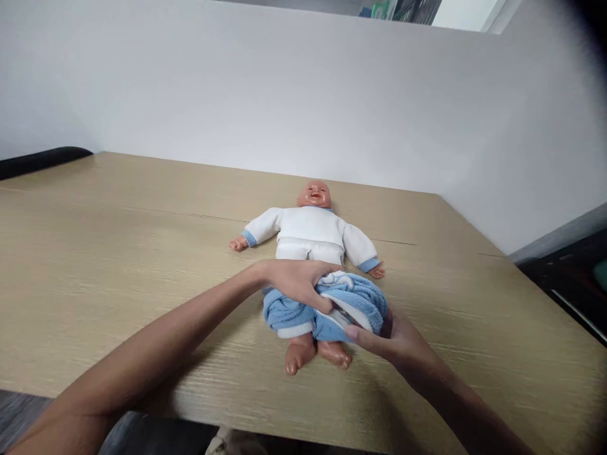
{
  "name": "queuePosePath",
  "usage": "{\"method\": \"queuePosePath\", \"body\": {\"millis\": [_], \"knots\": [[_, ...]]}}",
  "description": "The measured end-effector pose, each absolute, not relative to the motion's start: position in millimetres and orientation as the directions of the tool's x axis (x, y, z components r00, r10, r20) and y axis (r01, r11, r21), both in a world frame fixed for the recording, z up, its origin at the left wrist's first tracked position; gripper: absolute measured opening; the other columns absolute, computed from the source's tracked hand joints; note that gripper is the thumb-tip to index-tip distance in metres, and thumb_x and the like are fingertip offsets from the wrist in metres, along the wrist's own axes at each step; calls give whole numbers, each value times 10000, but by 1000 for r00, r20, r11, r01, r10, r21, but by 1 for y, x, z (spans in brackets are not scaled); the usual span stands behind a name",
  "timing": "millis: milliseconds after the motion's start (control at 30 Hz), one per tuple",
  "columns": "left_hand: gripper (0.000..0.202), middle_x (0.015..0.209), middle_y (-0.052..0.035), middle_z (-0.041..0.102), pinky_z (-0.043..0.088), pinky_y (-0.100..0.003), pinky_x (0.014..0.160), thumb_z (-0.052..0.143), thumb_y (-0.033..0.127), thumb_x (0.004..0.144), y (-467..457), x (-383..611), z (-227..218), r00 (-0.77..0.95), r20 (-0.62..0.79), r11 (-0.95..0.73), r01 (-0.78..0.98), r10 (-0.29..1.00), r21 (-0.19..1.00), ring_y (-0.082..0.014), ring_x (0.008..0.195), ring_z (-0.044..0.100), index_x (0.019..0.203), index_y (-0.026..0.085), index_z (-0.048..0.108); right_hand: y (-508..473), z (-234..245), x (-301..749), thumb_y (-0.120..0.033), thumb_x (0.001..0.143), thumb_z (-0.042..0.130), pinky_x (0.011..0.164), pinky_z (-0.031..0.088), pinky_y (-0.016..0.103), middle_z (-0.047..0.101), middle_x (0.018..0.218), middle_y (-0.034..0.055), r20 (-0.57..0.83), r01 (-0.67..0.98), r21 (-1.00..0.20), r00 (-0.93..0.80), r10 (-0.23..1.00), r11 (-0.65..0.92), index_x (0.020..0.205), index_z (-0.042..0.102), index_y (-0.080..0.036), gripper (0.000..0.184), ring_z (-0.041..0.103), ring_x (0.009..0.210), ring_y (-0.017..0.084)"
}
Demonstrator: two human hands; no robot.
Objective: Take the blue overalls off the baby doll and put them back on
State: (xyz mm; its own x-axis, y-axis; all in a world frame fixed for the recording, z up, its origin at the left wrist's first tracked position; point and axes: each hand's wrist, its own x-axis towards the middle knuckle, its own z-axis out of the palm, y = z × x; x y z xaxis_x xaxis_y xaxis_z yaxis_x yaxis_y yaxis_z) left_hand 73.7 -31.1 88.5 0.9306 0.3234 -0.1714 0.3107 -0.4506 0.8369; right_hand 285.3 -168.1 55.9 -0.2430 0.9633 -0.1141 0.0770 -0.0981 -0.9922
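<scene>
A baby doll lies on its back on the wooden table, head toward the wall and feet toward me. It wears a white top with blue cuffs. Blue terry pants with white trim are bunched around its lower legs, and both bare feet stick out below. My left hand reaches across the doll's legs, thumb and fingers closed on the upper part of the pants. At the right side, my right hand grips the pants' white-edged opening, its thumb on top. The other right fingers are hidden behind the cloth.
The wooden table extends to a pale wall at the back. A black curved object is by the table's far left edge. Something dark stands along the right edge. A window opening shows at the top.
</scene>
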Motion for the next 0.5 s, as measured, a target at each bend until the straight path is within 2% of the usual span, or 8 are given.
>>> {"method": "queuePosePath", "body": {"millis": [67, 167, 267, 367, 433, 500], "knots": [[542, 1242, -95, 715, 553, -423, 965, 734, 327, 748, -35, 75, 92, 928, -158, -484, 315, 338, 817, -334, 1143, 687, 1250, 169, 605, -167, 49, 285, -460, 907, 775, 1126, 511, 473, 753, 1294, 86, -59, 163, -985, -60, 996, -48, 1295, 706, -256, 444, 690, 1208, 307], [509, 1196, -71, 726, 552, -395, 918, 722, 323, 779, -41, 77, 97, 913, -184, -516, 362, 364, 776, -303, 1086, 696, 1255, 189, 603, -170, 40, 280, -443, 947, 664, 1073, 552, 480, 770, 1253, 97, -3, 210, -977, 91, 996, -22, 1268, 709, -219, 394, 711, 1153, 315], [479, 1139, -63, 725, 539, -373, 865, 713, 337, 811, -45, 78, 100, 902, -228, -571, 411, 366, 711, -282, 1022, 696, 1253, 194, 597, -187, 34, 265, -444, 961, 625, 1050, 576, 450, 765, 1289, 97, -5, 218, -975, 161, 987, -40, 1318, 687, -224, 424, 714, 1179, 312], [551, 1110, -73, 713, 520, -348, 833, 749, 341, 800, -49, 79, 99, 887, -292, -616, 459, 358, 640, -273, 981, 689, 1289, 170, 561, -214, 26, 246, -472, 963, 632, 1068, 573, 449, 740, 1366, 109, -44, 250, -964, 178, 983, -88, 1439, 623, -247, 526, 698, 1262, 325], [615, 1067, -71, 710, 507, -334, 798, 773, 325, 787, -53, 79, 98, 869, -333, -633, 494, 365, 595, -268, 944, 686, 1328, 164, 529, -229, 19, 238, -478, 943, 650, 1027, 591, 454, 766, 1298, 126, -39, 327, -939, 203, 978, -106, 1442, 623, -234, 557, 720, 1223, 344], [651, 986, -59, 701, 489, -329, 746, 779, 328, 786, -57, 79, 98, 854, -349, -657, 520, 385, 546, -270, 889, 679, 1356, 170, 507, -238, 13, 235, -474, 929, 648, 930, 615, 444, 796, 1147, 126, -3, 433, -894, 244, 970, -112, 1352, 673, -217, 496, 759, 1092, 350]]}}
